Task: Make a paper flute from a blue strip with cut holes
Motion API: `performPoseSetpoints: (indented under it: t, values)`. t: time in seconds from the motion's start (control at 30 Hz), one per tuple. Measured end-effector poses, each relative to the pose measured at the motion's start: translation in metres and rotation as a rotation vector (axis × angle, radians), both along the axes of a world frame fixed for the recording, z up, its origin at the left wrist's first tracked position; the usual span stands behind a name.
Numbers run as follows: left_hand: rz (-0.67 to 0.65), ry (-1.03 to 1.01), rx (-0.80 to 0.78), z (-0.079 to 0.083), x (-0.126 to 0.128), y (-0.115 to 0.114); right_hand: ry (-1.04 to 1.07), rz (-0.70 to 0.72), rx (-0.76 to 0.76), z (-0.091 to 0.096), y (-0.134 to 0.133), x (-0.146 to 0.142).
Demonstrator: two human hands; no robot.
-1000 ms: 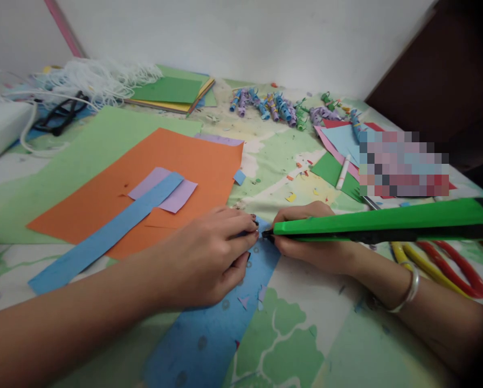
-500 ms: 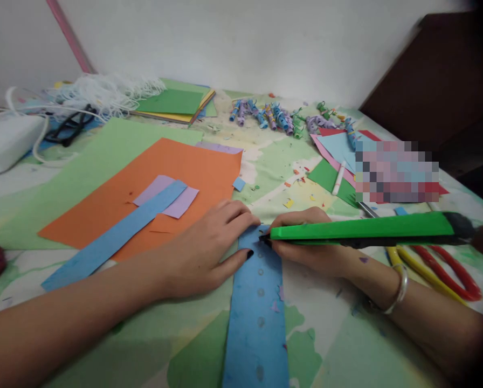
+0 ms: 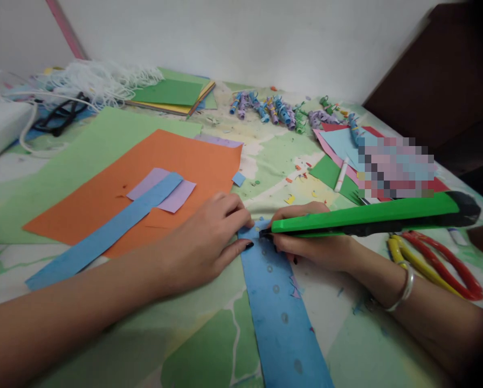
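Two bare hands meet at the far end of a blue paper strip [image 3: 284, 345], one to either side of it. From between them the strip runs toward the wearer, slanting a little to the right, and passes out of view at the bottom edge. Grey rings are marked along its middle, and a few lilac scraps [image 3: 295, 287] lie at its right edge.

The left hand [image 3: 213, 234] rests at the strip's far left corner, its fingers bent and its thumb parted from the forefinger, both tips over the paper. The right hand [image 3: 320, 250] is closed around a green cutter [image 3: 366, 215], held nearly level, with its dark tip down at the strip close to the left hand's fingertips; whether the tip pierces the paper cannot be told.

Left of the left hand, a narrower blue strip [image 3: 116, 226] lies across a lilac piece [image 3: 180, 196] and an orange sheet [image 3: 193, 161]. Scissors with red and yellow handles [image 3: 447, 264] lie just beyond the right wrist, which wears a silver bangle [image 3: 405, 291]. Rolled paper pieces [image 3: 282, 110] sit well apart, toward the wall [image 3: 241, 37].
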State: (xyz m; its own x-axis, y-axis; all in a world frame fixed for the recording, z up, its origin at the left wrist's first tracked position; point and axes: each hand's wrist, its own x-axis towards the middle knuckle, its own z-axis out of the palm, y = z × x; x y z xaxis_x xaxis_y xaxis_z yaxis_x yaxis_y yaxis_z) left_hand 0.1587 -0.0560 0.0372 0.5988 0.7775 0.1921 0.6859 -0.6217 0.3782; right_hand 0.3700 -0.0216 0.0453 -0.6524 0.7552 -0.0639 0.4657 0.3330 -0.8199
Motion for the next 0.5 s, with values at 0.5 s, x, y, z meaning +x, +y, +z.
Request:
performPoseSetpoints:
  t: [0.5]
  values:
    - [0.021, 0.015, 0.017, 0.0044, 0.0029, -0.0039, -0.041, -0.037, 0.007, 0.0022, -0.0016, 0.0005]
